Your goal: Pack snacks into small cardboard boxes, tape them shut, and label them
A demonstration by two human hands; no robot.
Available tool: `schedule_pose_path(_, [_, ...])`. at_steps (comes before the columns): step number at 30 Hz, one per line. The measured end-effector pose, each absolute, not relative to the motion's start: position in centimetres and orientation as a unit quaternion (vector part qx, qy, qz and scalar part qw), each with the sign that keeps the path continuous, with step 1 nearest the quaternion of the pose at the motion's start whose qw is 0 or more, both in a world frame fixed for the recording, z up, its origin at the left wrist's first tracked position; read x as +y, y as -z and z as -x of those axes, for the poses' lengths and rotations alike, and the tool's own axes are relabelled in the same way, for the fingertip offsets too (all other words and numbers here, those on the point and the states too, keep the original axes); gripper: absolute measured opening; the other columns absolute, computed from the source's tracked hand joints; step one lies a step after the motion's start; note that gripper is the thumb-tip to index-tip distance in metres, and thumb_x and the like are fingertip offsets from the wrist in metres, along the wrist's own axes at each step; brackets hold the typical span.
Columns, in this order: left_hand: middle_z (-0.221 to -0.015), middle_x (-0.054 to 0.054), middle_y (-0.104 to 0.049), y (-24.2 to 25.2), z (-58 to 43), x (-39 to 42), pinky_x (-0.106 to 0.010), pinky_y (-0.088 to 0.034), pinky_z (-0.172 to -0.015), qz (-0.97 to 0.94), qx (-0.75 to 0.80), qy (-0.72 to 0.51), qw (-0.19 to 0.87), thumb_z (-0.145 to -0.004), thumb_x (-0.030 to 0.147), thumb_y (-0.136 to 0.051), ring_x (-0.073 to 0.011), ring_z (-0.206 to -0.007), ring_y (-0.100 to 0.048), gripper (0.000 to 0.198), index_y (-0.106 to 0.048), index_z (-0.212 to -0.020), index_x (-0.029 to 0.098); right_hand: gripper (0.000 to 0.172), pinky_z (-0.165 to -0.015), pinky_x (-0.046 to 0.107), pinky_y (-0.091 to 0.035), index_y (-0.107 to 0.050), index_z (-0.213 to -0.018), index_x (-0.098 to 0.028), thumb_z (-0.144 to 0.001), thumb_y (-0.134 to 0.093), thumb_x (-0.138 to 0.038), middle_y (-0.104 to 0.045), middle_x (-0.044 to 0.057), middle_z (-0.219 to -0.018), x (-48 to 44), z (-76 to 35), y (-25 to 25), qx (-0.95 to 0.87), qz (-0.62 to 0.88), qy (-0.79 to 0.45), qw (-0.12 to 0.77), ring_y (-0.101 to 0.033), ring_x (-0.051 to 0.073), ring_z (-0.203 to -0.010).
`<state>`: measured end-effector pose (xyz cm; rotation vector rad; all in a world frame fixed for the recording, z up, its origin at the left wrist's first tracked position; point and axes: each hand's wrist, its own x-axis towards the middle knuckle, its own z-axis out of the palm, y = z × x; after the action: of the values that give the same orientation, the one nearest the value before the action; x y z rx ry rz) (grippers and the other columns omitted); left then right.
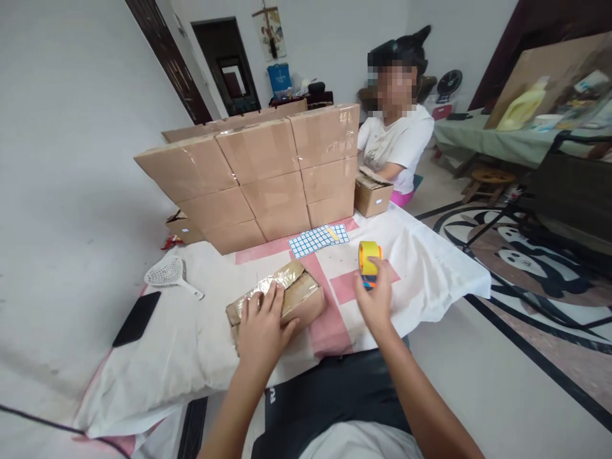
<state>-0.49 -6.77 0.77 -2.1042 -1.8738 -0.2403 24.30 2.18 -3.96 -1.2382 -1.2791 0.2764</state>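
Observation:
My left hand (262,322) lies on a small cardboard box (306,296), its fingers apart over the top and the thumb at the near side. Shiny clear tape runs along the top of this box, and one flap edge stands slightly raised. To the right, my right hand (376,296) is closed around a tape dispenser (369,258) with a yellow roll and orange and blue parts. The dispenser is held apart from the box, above the cloth. A sheet of blue-bordered white labels (315,241) lies beyond the box.
Stacked cardboard boxes (272,191) form a wall across the table's far side. A white slotted scoop (167,273) and a black flat object (137,319) lie left on the white and pink tablecloth (186,344). Another person (396,140) sits behind an open-topped box (373,194).

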Motion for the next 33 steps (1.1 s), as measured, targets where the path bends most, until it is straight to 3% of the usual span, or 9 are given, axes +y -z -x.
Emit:
schedule_pose_path(2, [-0.149,-0.014,-0.056,-1.3,0.9,-6.4,-0.066,-0.030,-0.112,0.746,-0.645,0.079,0.144,-0.088,0.048,-0.064,-0.0438,-0.126,-0.050,0.071,-0.047,-0.151,0.020,0.052,-0.107,0.054,-0.042,-0.049,-0.127,-0.019,-0.082,-0.065,-0.041,-0.054,0.017,-0.132,3.7,-28.1,4.6,-0.475,0.599,-0.119,0.634,-0.050,0.033,-0.127])
schedule_pose_path(4, [-0.139,-0.016,-0.062,-2.0,0.4,-5.7,-0.068,-0.028,-0.112,0.746,-0.646,0.071,0.145,-0.087,0.051,-0.063,-0.0436,-0.120,-0.054,0.074,-0.046,-0.152,0.020,0.058,-0.096,0.049,-0.051,-0.047,-0.126,-0.018,-0.079,-0.064,-0.048,-0.058,0.017,-0.124,5.2,-30.8,5.4,-0.431,0.611,-0.236,0.620,-0.059,0.031,-0.115])
schedule_pose_path(6, [-0.132,-0.019,-0.064,-2.6,-0.6,-4.9,-0.068,-0.030,-0.111,0.745,-0.645,0.068,0.156,-0.087,0.055,-0.062,-0.0431,-0.116,-0.055,0.073,-0.050,-0.149,0.018,0.051,-0.081,0.042,-0.056,-0.054,-0.115,-0.018,-0.078,-0.061,-0.052,-0.066,0.012,-0.103,6.5,-32.0,6.2,-0.435,0.585,-0.357,0.584,-0.066,0.029,-0.095])
schedule_pose_path(9, [-0.140,-0.019,-0.059,-2.4,-1.5,-3.6,-0.060,-0.038,-0.109,0.761,-0.626,0.085,0.151,-0.089,0.053,-0.060,-0.0408,-0.122,-0.053,0.067,-0.054,-0.146,0.017,0.037,-0.069,0.037,-0.055,-0.064,-0.092,-0.018,-0.074,-0.065,-0.051,-0.069,0.008,-0.082,7.4,-31.9,7.0,-0.488,0.551,-0.404,0.543,-0.068,0.026,-0.077])
schedule_pose_path(13, [-0.152,-0.012,-0.053,-0.4,0.4,-2.3,-0.051,-0.041,-0.113,0.807,-0.569,0.106,0.117,-0.092,0.052,-0.056,-0.0359,-0.138,-0.048,0.067,-0.049,-0.150,0.018,0.030,-0.069,0.034,-0.052,-0.070,-0.085,-0.018,-0.074,-0.072,-0.045,-0.072,0.007,-0.082,7.6,-30.9,7.4,-0.531,0.530,-0.389,0.535,-0.066,0.024,-0.075])
schedule_pose_path(22, [-0.164,-0.011,-0.033,1.2,4.3,-1.6,-0.053,-0.031,-0.122,0.847,-0.526,0.058,0.053,-0.099,0.048,-0.043,-0.0307,-0.153,-0.028,0.072,-0.025,-0.161,0.019,0.039,-0.084,0.038,-0.056,-0.064,-0.105,-0.018,-0.077,-0.065,-0.044,-0.076,0.009,-0.102,8.9,-29.5,9.2,-0.505,0.459,-0.447,0.578,-0.071,0.026,-0.092])
schedule_pose_path(26, [-0.167,-0.011,-0.023,0.4,4.6,-1.6,-0.057,-0.027,-0.123,0.866,-0.498,0.043,0.024,-0.099,0.054,-0.044,-0.0318,-0.155,-0.023,0.076,-0.018,-0.162,0.021,0.036,-0.080,0.040,-0.058,-0.065,-0.100,-0.016,-0.071,-0.064,-0.036,-0.077,0.012,-0.097,9.6,-29.2,9.1,-0.472,0.427,-0.504,0.584,-0.074,0.028,-0.090])
schedule_pose_path(31, [-0.160,-0.008,-0.041,-0.7,4.1,-2.3,-0.069,-0.015,-0.122,0.837,-0.536,0.098,0.049,-0.097,0.054,-0.048,-0.0385,-0.155,-0.020,0.065,-0.040,-0.155,0.024,0.029,-0.077,0.036,-0.058,-0.061,-0.096,-0.019,-0.069,-0.058,-0.030,-0.076,0.007,-0.086,7.9,-28.4,8.8,-0.412,0.398,-0.511,0.641,-0.074,0.024,-0.083])
schedule_pose_path(33, [-0.153,-0.008,-0.052,-1.1,4.0,-3.0,-0.068,-0.018,-0.122,0.829,-0.534,0.162,0.037,-0.098,0.048,-0.050,-0.0366,-0.153,-0.028,0.058,-0.046,-0.151,0.024,0.028,-0.073,0.035,-0.058,-0.060,-0.096,-0.020,-0.070,-0.054,-0.029,-0.076,0.005,-0.082,6.4,-28.0,8.5,-0.393,0.385,-0.518,0.655,-0.073,0.023,-0.078])
